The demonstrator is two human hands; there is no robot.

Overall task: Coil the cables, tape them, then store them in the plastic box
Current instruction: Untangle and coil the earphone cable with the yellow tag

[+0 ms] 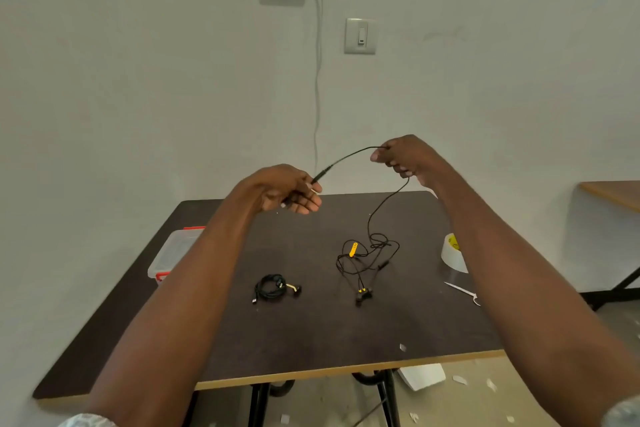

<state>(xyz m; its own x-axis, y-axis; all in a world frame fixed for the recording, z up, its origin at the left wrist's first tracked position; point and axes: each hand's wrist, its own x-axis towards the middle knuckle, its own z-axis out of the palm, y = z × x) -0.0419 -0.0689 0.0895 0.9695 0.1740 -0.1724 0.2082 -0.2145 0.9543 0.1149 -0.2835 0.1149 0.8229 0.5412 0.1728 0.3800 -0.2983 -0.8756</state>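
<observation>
Left hand [294, 192] pinches black cable [377, 211] plug end; right hand [401, 158] lifts cable above table [311, 340].

Two cables [367, 253], one box [173, 250], one tape roll [450, 255]

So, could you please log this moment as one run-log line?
stage: coiling | left hand: grips plug end | right hand: holds earphone cable | coiled cable: on table

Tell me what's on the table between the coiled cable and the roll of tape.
In the head view, the loose earphone cable lies tangled between the coiled cable and the roll of tape.
</observation>
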